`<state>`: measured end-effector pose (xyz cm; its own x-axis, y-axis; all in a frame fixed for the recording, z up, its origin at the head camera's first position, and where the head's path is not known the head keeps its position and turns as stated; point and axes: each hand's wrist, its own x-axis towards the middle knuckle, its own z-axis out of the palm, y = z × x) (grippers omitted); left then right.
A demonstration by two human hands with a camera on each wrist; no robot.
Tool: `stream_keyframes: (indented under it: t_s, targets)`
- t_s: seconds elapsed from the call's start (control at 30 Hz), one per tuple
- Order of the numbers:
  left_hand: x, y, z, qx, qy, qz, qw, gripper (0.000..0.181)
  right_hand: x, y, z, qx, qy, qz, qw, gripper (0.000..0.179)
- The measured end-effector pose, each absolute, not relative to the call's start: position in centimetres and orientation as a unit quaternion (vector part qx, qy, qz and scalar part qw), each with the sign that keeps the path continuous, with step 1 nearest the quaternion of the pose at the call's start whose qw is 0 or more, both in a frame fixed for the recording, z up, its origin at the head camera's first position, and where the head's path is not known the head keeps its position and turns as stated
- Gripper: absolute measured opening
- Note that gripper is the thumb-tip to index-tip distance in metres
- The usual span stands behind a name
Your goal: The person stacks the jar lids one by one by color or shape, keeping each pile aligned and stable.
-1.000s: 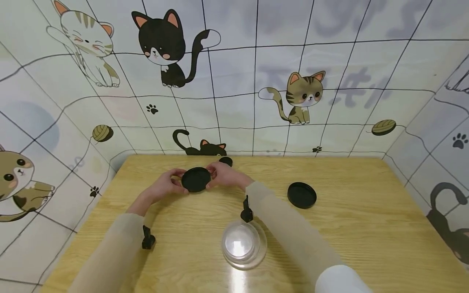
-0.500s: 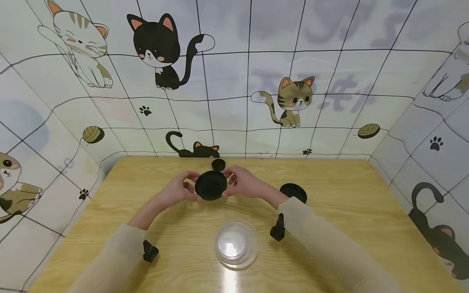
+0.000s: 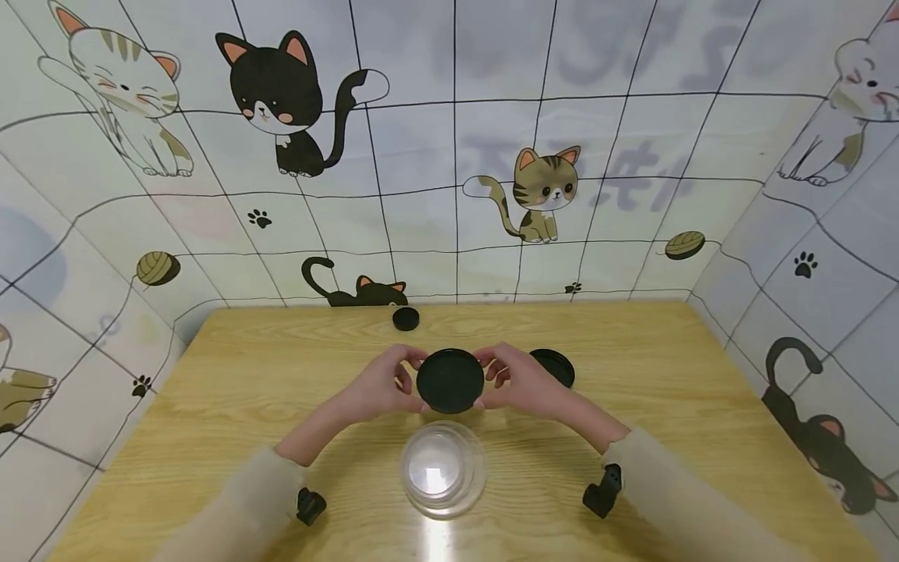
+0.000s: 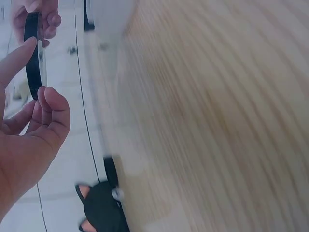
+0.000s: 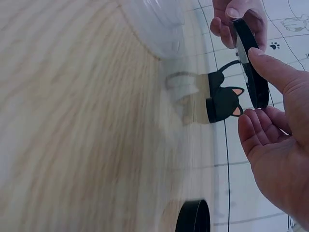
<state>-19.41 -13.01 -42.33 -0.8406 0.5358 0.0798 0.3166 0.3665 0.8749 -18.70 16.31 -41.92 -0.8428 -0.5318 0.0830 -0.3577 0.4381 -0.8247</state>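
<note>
A round black lid [image 3: 450, 381] is held up between both hands, just beyond the clear containers. The left hand [image 3: 385, 382] pinches its left edge between thumb and fingers. On the opposite edge, the right hand [image 3: 527, 382] pinches it the same way. Both wrist views show the lid [image 4: 33, 63] nearly edge-on, off the table. Nearer the body stands clear round plasticware [image 3: 442, 470], apparently one piece on or inside another; how the pieces fit together cannot be told. Partly behind the right hand lies a second black lid [image 3: 555, 367].
A small black round lid or cap [image 3: 406, 318] lies near the back edge of the wooden table [image 3: 281, 336]. Cat-print cloth [image 3: 421, 156] hangs behind the table and along both sides. Small black devices [image 3: 311, 506] are strapped at the wrists.
Both hands have brought the black lid from the back left toward the body and to the right, closer to the clear plasticware. The head view has shifted slightly.
</note>
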Motion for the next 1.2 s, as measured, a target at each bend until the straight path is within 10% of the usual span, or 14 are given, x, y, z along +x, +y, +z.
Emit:
stream_keyframes:
  t_s: [1.2]
  targets:
    - [-17.9, -2.0, -43.4, 0.387, 0.793, 0.404, 0.239, 0.06, -9.8, 26.6, -45.1, -0.211, 0.85, -0.479, 0.054, 0.067]
